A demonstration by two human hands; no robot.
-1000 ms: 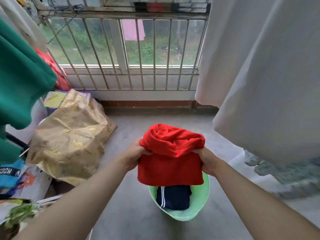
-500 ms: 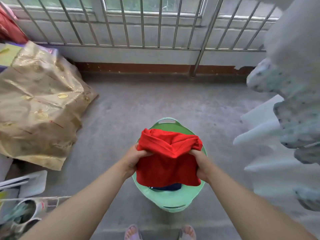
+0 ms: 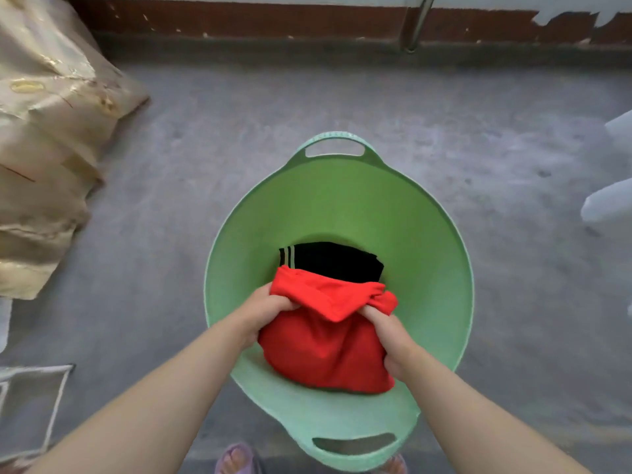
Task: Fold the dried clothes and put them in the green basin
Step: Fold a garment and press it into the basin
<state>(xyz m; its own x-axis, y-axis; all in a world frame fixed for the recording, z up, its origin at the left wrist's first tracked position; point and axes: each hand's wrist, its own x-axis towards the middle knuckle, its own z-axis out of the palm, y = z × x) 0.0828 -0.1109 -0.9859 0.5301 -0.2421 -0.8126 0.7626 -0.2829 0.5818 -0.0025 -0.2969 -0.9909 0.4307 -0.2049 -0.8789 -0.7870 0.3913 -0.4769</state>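
Both hands down in green basin (image 3: 342,206). Left hand (image 3: 266,309) grips folded red garment (image 3: 325,350) at its 9 o'clock edge, right hand (image 3: 386,333) at 3, fingers curled into cloth. Bundle sits at basin's 6 o'clock side, overlapping dark striped garment (image 3: 335,261) that pokes out toward 12. Both hands equally close. Guessing next is just letting go; can't tell if it's resting yet.
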